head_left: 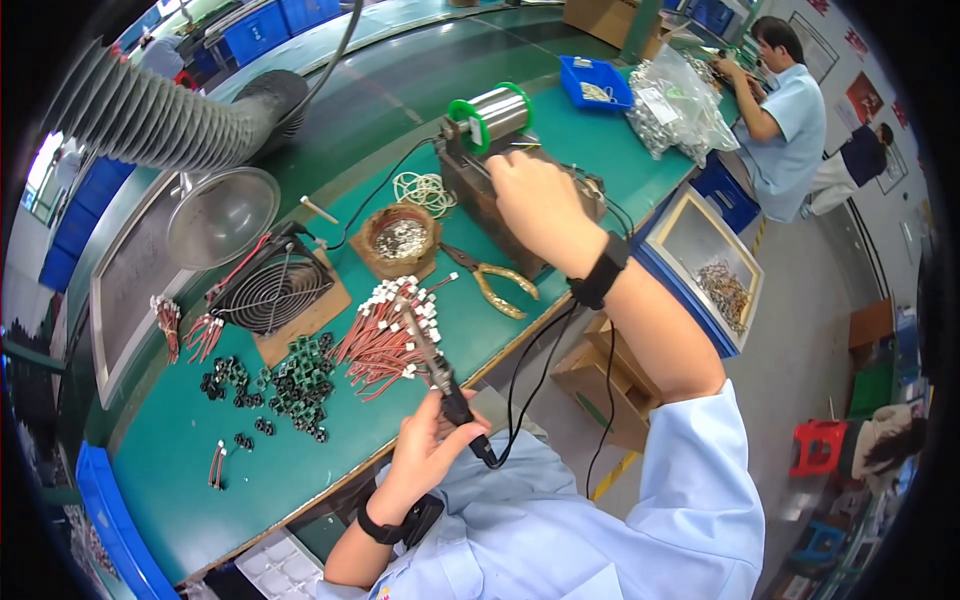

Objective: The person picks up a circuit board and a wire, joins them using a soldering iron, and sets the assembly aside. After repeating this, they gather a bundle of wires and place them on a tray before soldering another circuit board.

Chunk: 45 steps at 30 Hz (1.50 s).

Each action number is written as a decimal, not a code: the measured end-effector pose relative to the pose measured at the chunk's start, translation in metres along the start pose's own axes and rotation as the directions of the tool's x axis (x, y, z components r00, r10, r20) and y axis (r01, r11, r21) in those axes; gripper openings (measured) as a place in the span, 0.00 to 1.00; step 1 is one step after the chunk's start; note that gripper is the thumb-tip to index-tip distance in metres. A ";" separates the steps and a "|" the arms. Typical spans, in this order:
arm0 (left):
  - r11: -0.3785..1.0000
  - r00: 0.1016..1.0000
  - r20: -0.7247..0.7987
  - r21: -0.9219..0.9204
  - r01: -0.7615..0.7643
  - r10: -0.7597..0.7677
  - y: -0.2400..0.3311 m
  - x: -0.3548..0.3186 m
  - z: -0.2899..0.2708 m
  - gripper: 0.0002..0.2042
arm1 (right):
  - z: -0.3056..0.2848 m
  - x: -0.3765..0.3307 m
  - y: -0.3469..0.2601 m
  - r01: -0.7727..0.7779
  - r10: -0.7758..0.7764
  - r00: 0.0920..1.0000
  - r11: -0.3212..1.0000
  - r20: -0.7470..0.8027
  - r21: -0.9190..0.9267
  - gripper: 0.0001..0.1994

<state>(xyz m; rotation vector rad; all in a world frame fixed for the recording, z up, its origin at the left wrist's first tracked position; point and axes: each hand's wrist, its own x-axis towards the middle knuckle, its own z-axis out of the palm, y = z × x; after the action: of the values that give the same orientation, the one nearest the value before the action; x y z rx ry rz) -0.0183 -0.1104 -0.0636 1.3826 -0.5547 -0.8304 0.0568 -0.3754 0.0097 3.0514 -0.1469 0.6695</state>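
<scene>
My left hand (432,440) is wrapped round the dark handle of a soldering iron (440,375), close to the table's front edge. The iron's metal barrel points up and away, over a bundle of red wires with white connectors (385,330). My right hand (540,205) reaches to the dark metal box (470,185) that carries a spool of solder wire (500,112) with green flanges. Its fingers are curled in; whatever they pinch is hidden. Pliers with yellowish handles (495,285) lie between the wires and the box. Left of them stands a round pot (400,235) with silvery contents.
Small black-and-green parts (300,385) lie in a pile on the green table (220,515). A fan (270,290) stands behind them, near a grey duct hose (160,110). Farther right are a blue tray (597,85), plastic bags (680,105) and a co-worker (785,120). Black cables hang by my right arm.
</scene>
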 end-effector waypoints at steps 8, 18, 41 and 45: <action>0.978 0.988 0.094 0.181 0.107 -0.126 -0.031 0.005 0.004 0.15 | -0.067 -0.076 -0.020 -0.026 0.035 0.999 0.934 -0.020 0.355 0.15; 0.959 0.993 0.039 0.266 0.096 -0.110 -0.038 0.009 0.016 0.18 | -0.031 -0.135 -0.026 -0.069 0.075 0.997 0.970 -0.017 0.235 0.10; 0.977 0.997 0.058 0.211 0.029 -0.042 -0.033 0.010 0.015 0.18 | -0.005 -0.119 -0.026 -0.211 0.194 0.977 0.830 0.088 0.517 0.06; 0.960 0.996 0.045 0.273 0.068 -0.083 -0.028 0.009 0.016 0.18 | -0.005 -0.116 -0.028 -0.144 0.150 0.988 0.891 0.021 0.430 0.05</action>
<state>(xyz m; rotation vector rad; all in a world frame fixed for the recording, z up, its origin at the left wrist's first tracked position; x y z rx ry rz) -0.0296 -0.1269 -0.0898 1.6433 -0.6821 -0.8806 -0.0470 -0.3374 -0.0342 3.4860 -0.2662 0.8311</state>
